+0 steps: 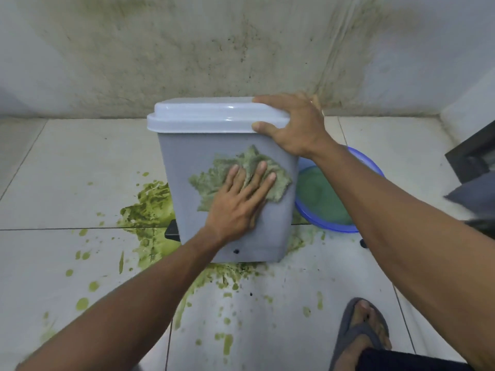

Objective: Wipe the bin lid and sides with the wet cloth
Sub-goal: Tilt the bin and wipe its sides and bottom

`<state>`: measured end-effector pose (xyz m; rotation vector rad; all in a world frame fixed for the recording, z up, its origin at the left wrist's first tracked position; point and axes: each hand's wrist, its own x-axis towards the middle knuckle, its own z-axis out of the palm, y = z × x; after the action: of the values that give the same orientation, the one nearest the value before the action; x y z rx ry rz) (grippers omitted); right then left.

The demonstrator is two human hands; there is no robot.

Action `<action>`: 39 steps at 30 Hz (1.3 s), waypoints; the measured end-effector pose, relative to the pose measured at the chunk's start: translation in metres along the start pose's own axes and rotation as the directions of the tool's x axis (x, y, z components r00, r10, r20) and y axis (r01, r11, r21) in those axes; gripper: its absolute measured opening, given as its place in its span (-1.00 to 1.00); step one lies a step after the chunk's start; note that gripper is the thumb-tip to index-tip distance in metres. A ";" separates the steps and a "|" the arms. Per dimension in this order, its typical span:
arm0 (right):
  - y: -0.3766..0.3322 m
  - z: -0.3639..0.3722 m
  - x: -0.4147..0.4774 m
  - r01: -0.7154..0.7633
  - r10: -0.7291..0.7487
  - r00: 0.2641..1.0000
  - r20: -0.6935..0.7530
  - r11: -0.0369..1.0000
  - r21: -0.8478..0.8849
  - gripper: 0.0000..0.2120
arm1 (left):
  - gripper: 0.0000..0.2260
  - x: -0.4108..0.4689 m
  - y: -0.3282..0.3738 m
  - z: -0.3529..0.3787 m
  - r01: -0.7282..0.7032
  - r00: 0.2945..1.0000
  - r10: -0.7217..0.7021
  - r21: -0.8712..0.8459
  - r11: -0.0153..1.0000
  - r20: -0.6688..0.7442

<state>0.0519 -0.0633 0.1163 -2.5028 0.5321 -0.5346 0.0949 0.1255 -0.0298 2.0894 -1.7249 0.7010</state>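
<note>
While your left hand (235, 210) lies flat, fingers spread, pressing the limp wet cloth (241, 175) to the bin (230, 236) front on the splattered floor (80, 156), treat the plastic as light and slick. Beyond, your right hand (292, 127) clamps the lid (209, 113) corner; brace there so it won't skid.

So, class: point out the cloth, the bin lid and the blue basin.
cloth (222, 170), head view: bare part left of the fingers.
bin lid (209, 113), head view: middle of its top.
blue basin (345, 228), head view: near rim.
</note>
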 end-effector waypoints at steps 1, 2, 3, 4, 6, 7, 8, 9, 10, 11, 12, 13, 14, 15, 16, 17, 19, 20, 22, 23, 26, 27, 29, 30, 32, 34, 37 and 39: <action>0.000 -0.001 0.000 -0.007 0.007 1.000 0.003 1.000 0.001 -0.53 | -0.45 -0.004 0.010 0.006 -0.061 0.997 0.063 -0.030 0.998 0.045; 0.000 -0.001 0.000 -0.010 0.010 1.000 0.011 1.000 0.001 -0.54 | -0.41 -0.010 0.023 0.011 -0.139 0.982 0.146 -0.065 0.988 0.118; 0.001 -0.001 0.000 -0.008 0.008 1.000 0.020 1.000 0.000 -0.54 | -0.38 -0.019 0.034 0.016 -0.220 0.950 0.235 -0.094 0.971 0.204; 0.002 0.000 -0.001 -0.003 0.003 1.000 0.024 1.000 -0.001 -0.53 | -0.35 -0.029 0.041 0.021 -0.295 0.906 0.315 -0.111 0.949 0.283; 0.002 0.000 -0.001 0.011 -0.010 1.000 0.029 1.000 -0.002 -0.49 | -0.33 -0.052 0.038 0.024 -0.424 0.823 0.422 -0.083 0.902 0.380; 0.002 -0.001 -0.001 0.012 -0.012 1.000 0.027 1.000 0.000 -0.48 | -0.35 -0.064 0.028 0.022 -0.487 0.786 0.465 -0.054 0.872 0.407; 0.001 -0.001 -0.001 0.011 -0.011 1.000 0.019 1.000 -0.001 -0.49 | -0.37 -0.075 0.015 0.017 -0.528 0.761 0.489 -0.032 0.849 0.426; 0.000 -0.001 -0.001 0.013 -0.013 1.000 0.010 1.000 -0.005 -0.50 | -0.38 -0.085 -0.002 0.009 -0.530 0.766 0.480 -0.001 0.848 0.427; -0.001 -0.001 -0.002 0.018 -0.018 1.000 0.006 1.000 -0.010 -0.50 | -0.39 -0.095 -0.022 0.000 -0.488 0.811 0.434 0.046 0.871 0.393; -0.001 0.000 -0.003 0.023 -0.023 1.000 0.004 1.000 -0.015 -0.51 | -0.44 -0.099 -0.043 -0.011 -0.402 0.874 0.349 0.100 0.910 0.337; -0.002 0.000 -0.003 0.028 -0.028 1.000 0.001 0.999 -0.018 -0.50 | -0.50 -0.098 -0.063 -0.023 -0.282 0.934 0.234 0.151 0.948 0.271; -0.001 0.001 -0.003 0.031 -0.032 0.999 -0.006 0.999 -0.019 -0.50 | -0.53 -0.092 -0.079 -0.033 -0.150 0.973 0.112 0.186 0.971 0.203; -0.001 0.001 -0.002 0.029 -0.029 1.000 -0.011 0.999 -0.018 -0.50 | -0.52 -0.079 -0.087 -0.041 -0.033 0.990 0.005 0.200 0.979 0.140; -0.002 0.001 -0.002 0.026 -0.026 1.000 -0.014 1.000 -0.015 -0.49 | -0.51 -0.063 -0.088 -0.045 0.071 0.993 -0.088 0.199 0.977 0.077; -0.002 0.001 -0.001 0.028 -0.028 1.000 -0.015 1.000 -0.011 -0.48 | -0.50 -0.045 -0.082 -0.044 0.168 0.985 -0.174 0.188 0.968 0.014; -0.002 0.001 -0.001 0.034 -0.034 0.999 -0.017 0.999 -0.007 -0.47 | -0.48 -0.027 -0.071 -0.040 0.253 0.967 -0.251 0.164 0.953 -0.036; -0.002 0.000 -0.002 0.051 -0.051 0.998 -0.022 0.999 -0.003 -0.46 | -0.47 0.004 -0.035 -0.027 0.366 0.930 -0.360 0.095 0.926 -0.075; -0.001 0.000 -0.003 0.061 -0.061 0.998 -0.025 0.998 -0.005 -0.46 | -0.48 0.015 -0.015 -0.019 0.359 0.932 -0.355 0.059 0.931 -0.069; 0.000 0.000 -0.002 0.075 -0.075 0.997 -0.027 0.997 -0.013 -0.46 | -0.50 0.019 0.017 -0.003 0.182 0.983 -0.182 -0.010 0.983 -0.006; 0.000 -0.001 -0.003 0.076 -0.077 0.997 -0.025 0.997 -0.011 -0.46 | -0.48 0.012 0.025 0.002 0.045 0.998 -0.044 -0.022 0.999 0.048; 0.000 -0.003 -0.006 0.088 -0.088 0.996 -0.028 0.996 0.003 -0.48 | -0.41 -0.027 0.011 0.006 -0.161 0.978 0.159 0.009 0.987 0.133; -0.001 -0.002 -0.006 0.096 -0.096 0.995 -0.034 0.995 0.003 -0.48 | -0.45 -0.042 -0.002 0.005 -0.112 0.987 0.106 0.044 0.993 0.119; -0.001 -0.001 -0.007 0.102 -0.102 0.994 -0.037 0.995 0.000 -0.48 | -0.46 -0.066 -0.024 0.000 0.167 0.985 -0.169 0.093 0.982 0.018; -0.001 0.000 -0.006 0.100 -0.099 0.994 -0.038 0.995 0.002 -0.49 | -0.45 -0.073 -0.031 -0.005 0.329 0.944 -0.327 0.056 0.943 -0.037; -0.002 0.000 -0.007 0.097 -0.096 0.995 -0.040 0.995 0.006 -0.49 | -0.43 -0.069 -0.032 -0.013 0.587 0.787 -0.607 -0.172 0.791 -0.111; -0.004 0.000 -0.009 0.110 -0.110 0.993 -0.048 0.994 0.004 -0.49 | -0.45 -0.047 -0.029 -0.020 0.738 0.474 -0.876 -0.504 0.448 -0.084; -0.006 -0.001 -0.019 0.130 -0.128 0.989 -0.069 0.991 0.018 -0.50 | -0.54 -0.008 -0.039 -0.050 0.591 -0.078 -0.985 -0.789 -0.168 0.151; -0.008 -0.002 -0.026 0.139 -0.136 0.987 -0.084 0.990 0.024 -0.51 | -0.59 0.008 -0.057 -0.074 0.391 -0.228 -0.939 -0.859 -0.330 0.258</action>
<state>0.0309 -0.0457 0.1156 -2.5100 0.3807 -0.6953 0.1403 0.1714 0.0386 1.3564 0.4180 -0.0072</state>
